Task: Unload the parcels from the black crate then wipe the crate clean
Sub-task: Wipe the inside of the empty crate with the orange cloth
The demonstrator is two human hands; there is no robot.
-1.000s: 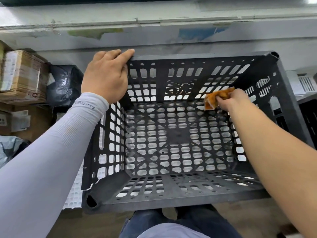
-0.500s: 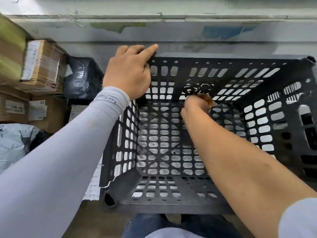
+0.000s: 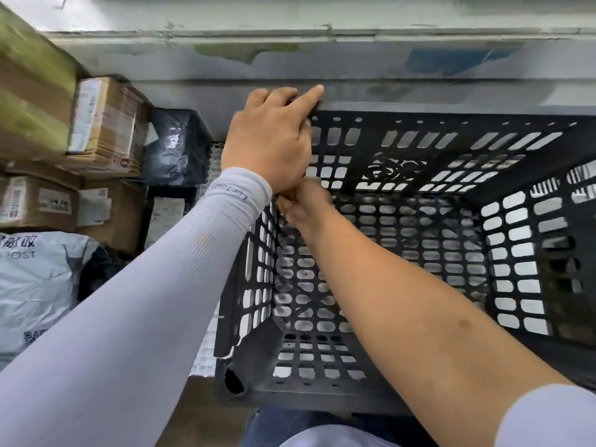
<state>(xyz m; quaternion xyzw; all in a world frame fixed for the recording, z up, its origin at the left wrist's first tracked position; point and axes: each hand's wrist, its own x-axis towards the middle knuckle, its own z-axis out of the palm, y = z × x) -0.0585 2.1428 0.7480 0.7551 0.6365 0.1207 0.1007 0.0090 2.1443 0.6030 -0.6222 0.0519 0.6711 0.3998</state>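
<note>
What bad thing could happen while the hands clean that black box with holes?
The cloth is nearly hidden in the right hand, pressed into the crate's far left corner, so it might snag on the holes or skip spots. The left hand grips only that one corner of the rim, so the crate could tip or slide. The near left corner looks cracked and might scratch an arm.

The crate (image 3: pixel 419 195) is black, its walls and floor pierced in a grid of rounded slots, with a rose motif on the far wall. The cloth (image 3: pixel 288 199) is orange-brown. Beside it sit brown cardboard boxes (image 3: pixel 106 124), a glossy black bag (image 3: pixel 175 146) and a grey mailer (image 3: pixel 35 285) with dark print. The sleeve (image 3: pixel 145 301) is pale lilac-grey.
</note>
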